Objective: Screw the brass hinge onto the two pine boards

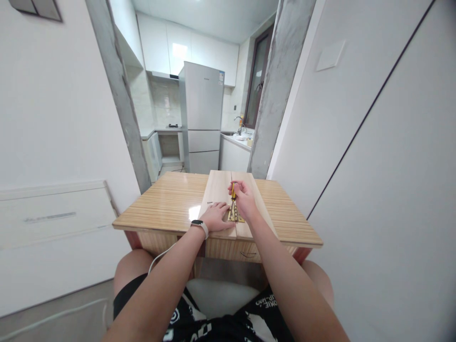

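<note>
Brass-coloured and low, the hinge [231,217] lies near the close end of two pale wooden boards, left [216,187] and right [261,216], which rest side by side on the wood-grain surface [160,194]. In the head view it appears to reach across the seam between them. The right hand [244,198] is closed around the yellow-and-black handle of a screwdriver [233,191], its shaft pointing down at the hinge. The left hand [215,216] is open and flat on the left board, grasping nothing, with fingers and thumb spread around the hinge's left and near sides; whether they press on its metal is hard to tell. A small dark piece, probably a screw [210,203], lies just beyond the left fingers.

Good driving here calls for a shaft in line with the screw, steady downward pressure and short, even turns, since a tilted tip could slip out of the slot and scratch the leaf or jab the nearby thumb. Firm support from the left hand would hold leaf and board together, and the hinge's knuckle should sit squarely along the seam. The tip's exact seating is too small to judge.
</note>
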Motion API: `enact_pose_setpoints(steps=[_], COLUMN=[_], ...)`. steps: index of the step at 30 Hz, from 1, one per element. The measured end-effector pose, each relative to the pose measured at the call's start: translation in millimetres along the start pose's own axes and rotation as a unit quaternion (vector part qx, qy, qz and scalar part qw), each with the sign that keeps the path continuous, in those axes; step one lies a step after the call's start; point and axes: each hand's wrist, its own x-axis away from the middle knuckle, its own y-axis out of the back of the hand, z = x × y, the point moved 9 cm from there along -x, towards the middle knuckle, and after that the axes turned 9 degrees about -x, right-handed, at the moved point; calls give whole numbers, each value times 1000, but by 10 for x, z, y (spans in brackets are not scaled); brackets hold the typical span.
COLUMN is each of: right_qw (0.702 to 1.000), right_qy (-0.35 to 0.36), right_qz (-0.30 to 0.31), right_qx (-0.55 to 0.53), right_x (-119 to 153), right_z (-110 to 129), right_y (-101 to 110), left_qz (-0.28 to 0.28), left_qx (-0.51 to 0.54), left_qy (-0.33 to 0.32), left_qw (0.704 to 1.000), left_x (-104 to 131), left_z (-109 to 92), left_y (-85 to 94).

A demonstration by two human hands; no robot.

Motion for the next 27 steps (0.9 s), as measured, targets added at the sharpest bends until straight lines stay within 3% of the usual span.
enact_pose_setpoints(steps=[4, 11, 19, 27], right_qw=[1000, 1000, 998, 999], right_qy=[22, -2, 21, -1], right_qz=[-19, 8, -56, 8], right_qx=[-3, -28, -29, -45], right_x=[4, 12, -9, 8], right_z=[30, 45, 33, 36], right_y=[15, -63, 91, -67], left_qz=[-2, -3, 1, 6], left_qx=[-10, -5, -22, -43], left_qy=[-2, 3, -2, -1], left_qw=[1000, 1000, 1000, 999], left_x=[4, 3, 3, 0], left_z=[6, 4, 15, 2], left_y=[-13, -2, -26, -16])
